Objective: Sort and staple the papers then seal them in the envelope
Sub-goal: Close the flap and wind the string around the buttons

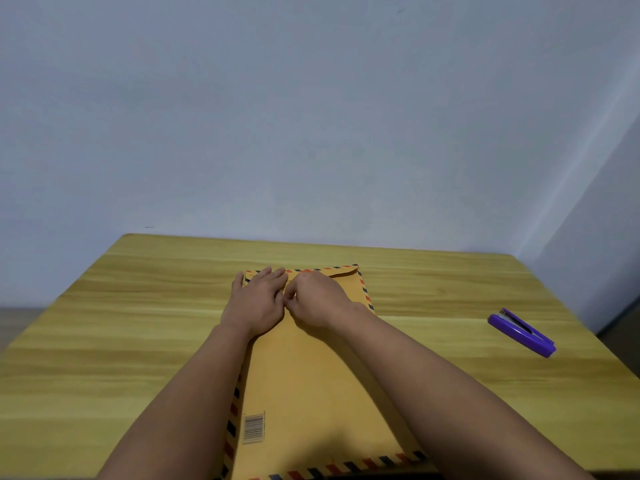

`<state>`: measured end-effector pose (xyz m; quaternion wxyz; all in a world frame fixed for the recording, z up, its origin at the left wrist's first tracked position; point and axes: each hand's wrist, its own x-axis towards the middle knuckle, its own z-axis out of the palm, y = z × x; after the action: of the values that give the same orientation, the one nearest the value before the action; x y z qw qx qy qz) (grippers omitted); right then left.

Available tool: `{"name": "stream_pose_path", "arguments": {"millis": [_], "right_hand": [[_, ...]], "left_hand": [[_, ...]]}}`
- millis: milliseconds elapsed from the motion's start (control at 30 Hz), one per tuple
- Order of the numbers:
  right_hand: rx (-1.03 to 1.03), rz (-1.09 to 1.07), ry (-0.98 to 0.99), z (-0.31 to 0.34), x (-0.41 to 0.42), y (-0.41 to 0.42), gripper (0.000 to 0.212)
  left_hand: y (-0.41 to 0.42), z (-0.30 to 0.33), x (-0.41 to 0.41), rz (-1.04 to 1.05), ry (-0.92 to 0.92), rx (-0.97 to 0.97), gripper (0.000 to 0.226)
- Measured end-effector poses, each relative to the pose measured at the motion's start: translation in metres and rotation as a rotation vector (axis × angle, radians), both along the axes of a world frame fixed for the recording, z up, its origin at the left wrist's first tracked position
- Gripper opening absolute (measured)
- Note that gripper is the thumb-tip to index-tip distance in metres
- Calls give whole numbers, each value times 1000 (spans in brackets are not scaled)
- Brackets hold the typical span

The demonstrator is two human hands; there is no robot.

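A large yellow-brown envelope (311, 386) with a red and dark striped border and a barcode lies flat on the table, its flap folded down at the far end. My left hand (258, 301) rests palm-down on the far left part of the flap, fingers spread a little. My right hand (317, 301) sits beside it on the flap with the fingers curled, pressing down near the middle. The two hands touch each other. No loose papers are in sight. Neither hand grips anything.
A purple stapler (522, 332) lies on the wooden table (121, 323) at the right, well apart from the envelope. A pale wall stands behind the table's far edge, with a corner at the right.
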<state>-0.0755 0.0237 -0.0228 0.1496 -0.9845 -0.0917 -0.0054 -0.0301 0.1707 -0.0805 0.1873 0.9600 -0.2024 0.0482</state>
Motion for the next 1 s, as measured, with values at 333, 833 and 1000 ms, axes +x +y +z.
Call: {"name": "stream_pose_path", "arguments": {"millis": [333,833,1000], "right_hand": [[137,-172,-114,18,54,-24,15],[1244,-252,243,31,37,-40,9],[783,-338,128,19,15,-50,10]], "left_hand": [[2,2,0,0,-6,-37,55],[-1,0,0,2,-15,-17,54],[-2,-1,0,17,-19,-17,53]]}}
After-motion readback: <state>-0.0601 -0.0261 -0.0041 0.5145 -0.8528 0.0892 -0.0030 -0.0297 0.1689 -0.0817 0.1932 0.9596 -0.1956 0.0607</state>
